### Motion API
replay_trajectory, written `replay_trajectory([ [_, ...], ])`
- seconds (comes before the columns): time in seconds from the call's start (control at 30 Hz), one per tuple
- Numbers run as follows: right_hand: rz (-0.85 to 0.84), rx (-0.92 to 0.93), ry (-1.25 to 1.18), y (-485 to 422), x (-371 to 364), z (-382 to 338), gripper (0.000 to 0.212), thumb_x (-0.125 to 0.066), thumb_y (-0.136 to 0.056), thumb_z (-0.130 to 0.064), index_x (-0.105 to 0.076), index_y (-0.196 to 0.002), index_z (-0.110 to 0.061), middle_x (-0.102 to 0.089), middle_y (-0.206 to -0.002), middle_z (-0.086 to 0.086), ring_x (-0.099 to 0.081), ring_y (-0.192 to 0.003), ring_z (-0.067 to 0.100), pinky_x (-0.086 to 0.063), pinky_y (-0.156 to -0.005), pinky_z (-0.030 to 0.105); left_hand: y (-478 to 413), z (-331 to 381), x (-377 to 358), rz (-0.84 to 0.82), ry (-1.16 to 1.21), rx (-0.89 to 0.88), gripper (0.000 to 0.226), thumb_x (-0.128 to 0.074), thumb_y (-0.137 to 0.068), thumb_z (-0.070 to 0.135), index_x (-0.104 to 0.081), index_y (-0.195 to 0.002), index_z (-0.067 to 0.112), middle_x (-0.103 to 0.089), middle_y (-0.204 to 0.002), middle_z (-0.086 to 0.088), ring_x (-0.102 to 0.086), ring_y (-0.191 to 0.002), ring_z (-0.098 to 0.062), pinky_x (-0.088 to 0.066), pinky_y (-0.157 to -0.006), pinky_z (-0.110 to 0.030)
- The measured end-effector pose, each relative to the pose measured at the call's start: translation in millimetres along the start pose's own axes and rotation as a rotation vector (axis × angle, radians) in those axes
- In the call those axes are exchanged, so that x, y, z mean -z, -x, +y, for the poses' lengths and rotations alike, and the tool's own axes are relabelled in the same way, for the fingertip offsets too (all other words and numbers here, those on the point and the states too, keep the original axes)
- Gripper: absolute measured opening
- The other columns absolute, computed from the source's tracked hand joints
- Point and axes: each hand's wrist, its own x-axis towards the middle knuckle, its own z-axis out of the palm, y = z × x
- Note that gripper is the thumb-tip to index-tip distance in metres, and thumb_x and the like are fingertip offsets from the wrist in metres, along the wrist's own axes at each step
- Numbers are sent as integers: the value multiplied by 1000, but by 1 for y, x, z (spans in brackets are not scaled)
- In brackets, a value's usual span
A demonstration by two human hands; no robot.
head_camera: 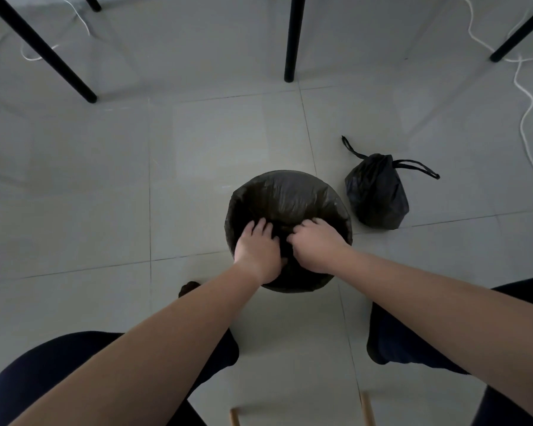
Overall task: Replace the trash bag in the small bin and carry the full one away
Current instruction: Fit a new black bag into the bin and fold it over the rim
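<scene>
The small round bin (290,284) stands on the tiled floor in front of me, lined with a black trash bag (285,193) whose edge folds over the rim. Both my hands reach into its near side. My left hand (259,245) lies on the plastic with fingers spread and slightly bent. My right hand (316,244) has its fingers curled into the plastic, and the fingertips are hidden in the folds. The full black trash bag (377,195), drawstrings pulled shut, sits on the floor just right of the bin.
Black table legs (291,41) stand beyond the bin, with another (43,50) at the far left. A white cable (526,112) snakes along the right side. My knees flank the bin, and two wooden chair legs (366,408) show at the bottom edge.
</scene>
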Motion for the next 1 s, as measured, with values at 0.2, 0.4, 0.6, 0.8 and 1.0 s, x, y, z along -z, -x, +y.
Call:
replay_trajectory([
  [0.2,-208,-231,436,-1,-9,32,65,-23,-104,-41,-18,-164,-16,-18,-171,10,1,-159,33,18,-118,68,3,-8,-12,-424,-152,89,81,-21,-99,76,-14,-167,33,-12,-176,-1,2,-163,-27,10,-127,-56],
  [0.4,-326,-282,501,8,-5,19,65,-28,-104,-45,-25,-162,-15,-19,-170,15,-1,-158,40,24,-114,69,4,-19,12,-282,-366,98,72,-31,-103,55,-13,-168,28,-6,-176,-8,10,-161,-34,18,-124,-58],
  [0.6,-88,-25,290,10,-9,13,46,-47,-95,-41,-65,-132,-20,-61,-132,11,-46,-131,38,-3,-122,66,-2,-4,1,-137,-108,-4,62,-28,-107,51,-32,-164,27,-19,-174,-8,-4,-162,-30,7,-128,-54],
  [0.8,-537,-157,313,12,-9,26,58,-23,-106,-43,-32,-160,-26,-29,-167,7,-10,-158,34,17,-121,63,-6,-25,-10,-313,-264,44,67,-28,-104,60,-30,-164,31,-17,-175,-5,7,-162,-33,24,-122,-58],
  [1.0,21,-72,-42,11,17,28,26,-44,-94,-30,-69,-99,-22,-73,-105,5,-66,-105,31,-45,-97,44,-5,-36,28,103,219,-33,32,-48,-95,24,-75,-112,24,-74,-108,-4,-70,-110,-32,-51,-106,-50],
])
